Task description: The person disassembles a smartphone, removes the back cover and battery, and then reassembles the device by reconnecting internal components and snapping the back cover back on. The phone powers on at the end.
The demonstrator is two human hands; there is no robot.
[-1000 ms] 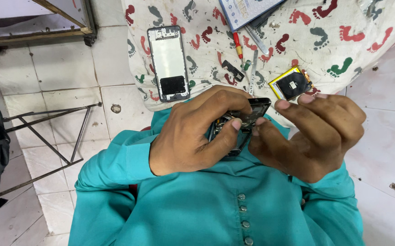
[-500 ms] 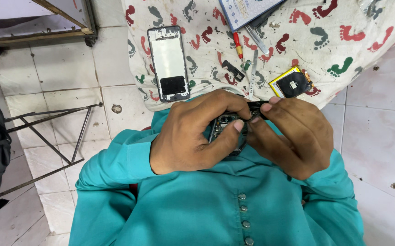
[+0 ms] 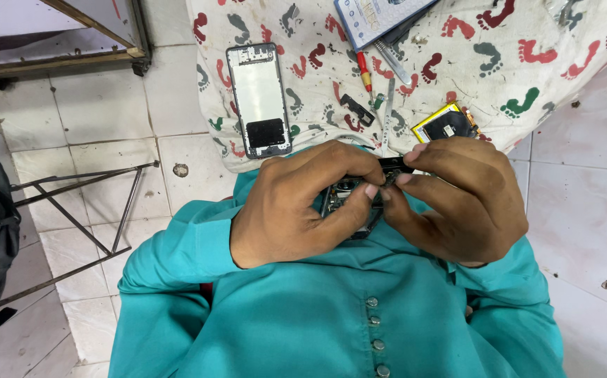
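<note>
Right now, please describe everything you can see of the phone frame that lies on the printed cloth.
The phone frame is a long rounded rectangle with a dark grey rim. Its inside looks pale and flat, with a black square patch near the lower end and small cut-outs at the top. It lies flat, on the cloth with coloured footprints, near the cloth's left edge. Nothing touches it; both hands work apart from it, lower in the picture.

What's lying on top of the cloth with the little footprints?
On the footprint cloth lie a phone frame, a red-handled screwdriver, a small black part, a yellow-edged black piece and a blue-edged card. The hands cover the cloth's near edge, hiding anything there.
</note>
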